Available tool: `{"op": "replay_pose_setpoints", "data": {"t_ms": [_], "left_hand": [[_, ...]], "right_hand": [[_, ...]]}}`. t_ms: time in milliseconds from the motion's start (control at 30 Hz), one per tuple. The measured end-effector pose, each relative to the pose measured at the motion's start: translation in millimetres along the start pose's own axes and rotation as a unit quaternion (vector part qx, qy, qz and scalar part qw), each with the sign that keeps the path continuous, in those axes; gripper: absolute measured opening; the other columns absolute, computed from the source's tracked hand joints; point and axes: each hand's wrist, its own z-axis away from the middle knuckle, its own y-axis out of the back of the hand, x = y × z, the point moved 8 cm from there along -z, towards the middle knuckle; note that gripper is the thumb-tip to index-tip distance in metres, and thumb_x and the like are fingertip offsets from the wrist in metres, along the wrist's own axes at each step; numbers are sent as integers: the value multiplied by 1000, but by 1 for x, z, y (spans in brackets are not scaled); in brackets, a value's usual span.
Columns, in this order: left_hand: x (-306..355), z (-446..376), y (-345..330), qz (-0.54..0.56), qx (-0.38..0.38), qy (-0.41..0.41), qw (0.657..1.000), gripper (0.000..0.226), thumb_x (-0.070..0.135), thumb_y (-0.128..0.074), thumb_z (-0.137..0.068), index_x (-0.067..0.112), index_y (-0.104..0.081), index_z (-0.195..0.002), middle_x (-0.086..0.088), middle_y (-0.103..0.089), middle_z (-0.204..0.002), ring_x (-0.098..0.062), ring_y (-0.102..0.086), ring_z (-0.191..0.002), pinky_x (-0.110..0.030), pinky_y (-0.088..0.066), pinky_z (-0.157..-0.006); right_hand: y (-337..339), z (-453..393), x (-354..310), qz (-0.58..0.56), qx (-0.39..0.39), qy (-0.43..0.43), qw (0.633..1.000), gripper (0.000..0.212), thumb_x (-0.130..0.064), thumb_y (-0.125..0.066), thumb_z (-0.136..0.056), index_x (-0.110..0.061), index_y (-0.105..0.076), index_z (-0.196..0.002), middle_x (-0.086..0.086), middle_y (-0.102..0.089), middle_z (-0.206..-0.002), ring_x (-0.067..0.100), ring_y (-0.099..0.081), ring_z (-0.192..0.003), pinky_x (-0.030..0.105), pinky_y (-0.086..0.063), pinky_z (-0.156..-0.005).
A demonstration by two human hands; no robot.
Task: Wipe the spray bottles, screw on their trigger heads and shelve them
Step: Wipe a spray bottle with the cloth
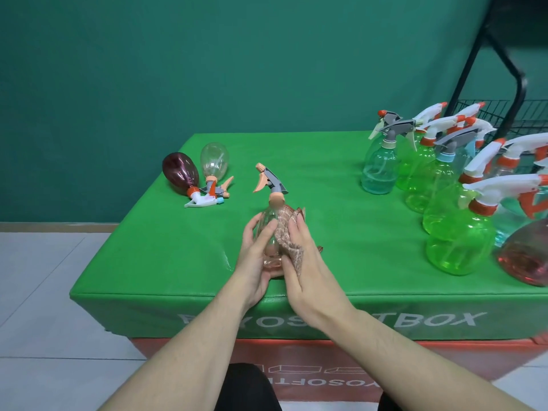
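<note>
A clear pinkish spray bottle with a peach and grey trigger head stands tilted near the front middle of the green box top. My left hand grips its body from the left. My right hand presses a patterned brown cloth against the bottle's right side. Two bottles lie on their sides at the back left: a dark red one with a white and orange head, and a clear one with a peach head.
Several upright spray bottles crowd the right side: a teal one, green ones and a red one. A black wire shelf rack stands behind them. Beyond the box's left edge is tiled floor.
</note>
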Motion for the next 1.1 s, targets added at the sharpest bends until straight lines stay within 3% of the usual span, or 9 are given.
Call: {"op": "replay_pose_setpoints", "data": {"t_ms": [167,467,600,700,833,900,1033,1100], "left_hand": [[-2,-1,3,8,2,3,1000,72,39,-74,-75,22,-51,-141,-5,-79,-106,-18,-75,-86,-36,-58,-66],[-5,-3,0,-33,-32,17,999,68,41,-74,-77,29,-56,-142,-6,-77,-115,-18,-75,-90,-42,-60,-73],[-9,-7,1,-65,-37,17,997,63,48,-74,-82,25,-61,-138,-9,-74,-123,-26,-69,-109,-49,-56,-90],[-10,-8,1,-64,-40,29,997,61,46,-74,-81,23,-62,-137,-13,-72,-126,-26,-69,-103,-44,-59,-79],[-12,-10,2,-50,-37,28,998,56,45,-72,-80,22,-65,-131,-8,-75,-114,-24,-69,-95,-50,-53,-89],[-11,-10,2,-47,-35,23,998,50,44,-72,-80,23,-67,-125,-5,-75,-106,-21,-69,-88,-44,-52,-85],[-11,-11,5,-50,-26,13,998,54,46,-61,-83,18,-64,-129,-3,-75,-99,-17,-70,-82,-34,-54,-71],[-12,-11,6,-44,-18,10,999,56,46,-60,-85,13,-62,-131,-3,-76,-99,-16,-71,-83,-33,-54,-72]], "right_hand": [[-1,8,0,16,-9,3,1000,66,-37,-26,-104,-25,3,-162,-10,14,-168,-1,12,-152,39,-8,-127],[12,-14,6,-7,15,-17,1000,65,-40,-25,-102,-25,-6,-162,-11,4,-169,-3,6,-152,40,-10,-127],[14,-30,8,6,13,-20,1000,67,-44,-22,-100,-25,-10,-162,-10,-1,-169,1,3,-154,38,-9,-127],[20,-43,7,-26,22,-42,999,63,-38,-27,-102,-21,-16,-162,-7,-8,-169,0,-3,-153,32,-8,-127],[21,-53,9,-60,28,-76,995,59,-35,-30,-105,-21,-20,-161,-8,-17,-168,1,-15,-152,28,-12,-126],[20,-53,10,-66,38,-79,994,60,-36,-29,-103,-21,-22,-160,-7,-21,-167,2,-17,-151,32,-15,-126],[14,-45,8,-33,33,-52,998,67,-45,-23,-98,-21,-18,-161,-6,-15,-168,1,-10,-153,34,-14,-126],[9,-38,7,2,25,-26,999,68,-43,-22,-99,-20,-13,-162,-4,-9,-170,1,-3,-154,35,-12,-126]]}}
